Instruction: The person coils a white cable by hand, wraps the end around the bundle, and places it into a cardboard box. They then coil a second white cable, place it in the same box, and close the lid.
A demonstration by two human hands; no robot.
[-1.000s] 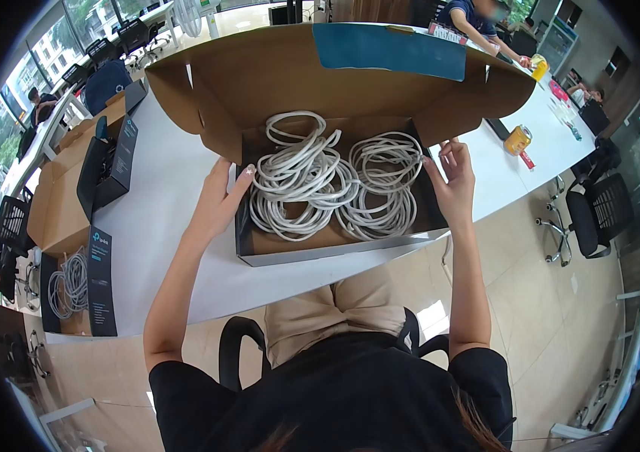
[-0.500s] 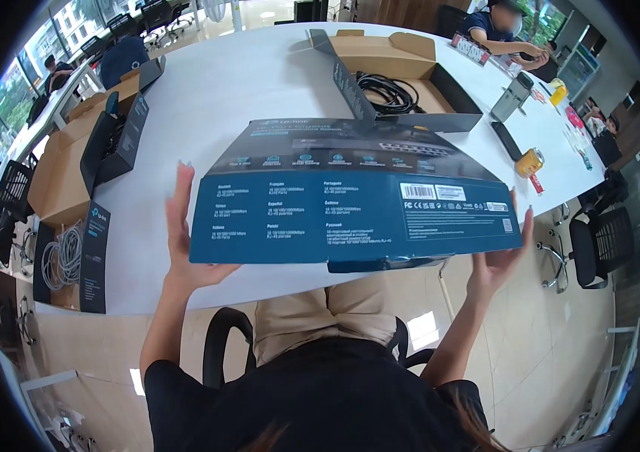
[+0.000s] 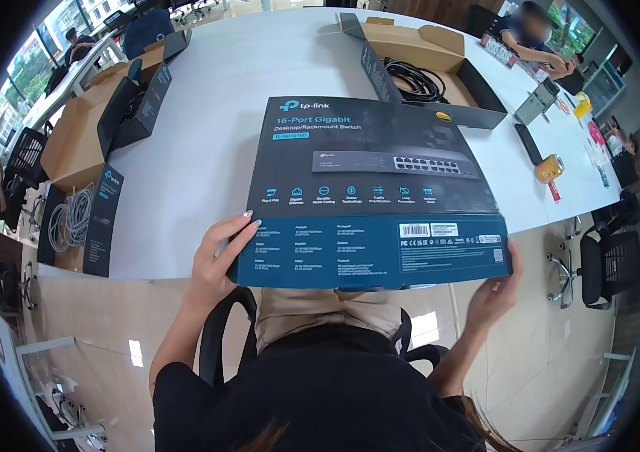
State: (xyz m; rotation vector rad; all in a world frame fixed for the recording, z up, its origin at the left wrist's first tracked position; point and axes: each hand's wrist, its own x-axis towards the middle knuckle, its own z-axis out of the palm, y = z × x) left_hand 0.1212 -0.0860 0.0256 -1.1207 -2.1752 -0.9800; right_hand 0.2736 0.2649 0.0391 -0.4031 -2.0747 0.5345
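Note:
A closed TP-Link 16-port switch box point(image 3: 369, 197) is held between my two hands at the near edge of the table. Its dark lid with a printed switch picture faces up, and its blue side panel with barcodes faces me. My left hand point(image 3: 222, 258) grips the near left corner, with two fingertips over the front and the thumb hidden. At the near right corner, my right hand point(image 3: 495, 297) has fingers against the end of the box; part of that hand is hidden. The underside cannot be seen.
On the white table point(image 3: 207, 120), an open box with black cables point(image 3: 414, 80) stands beyond. Open boxes line the left side, one with a grey cable coil point(image 3: 71, 220). A yellow can point(image 3: 550, 169) and black case point(image 3: 528, 143) lie right. A person point(image 3: 523, 34) sits far right.
The box has tilted so its lid now shows fully. My left hand has gone from spread against the end to fingers over the near corner. The table has shifted in view.

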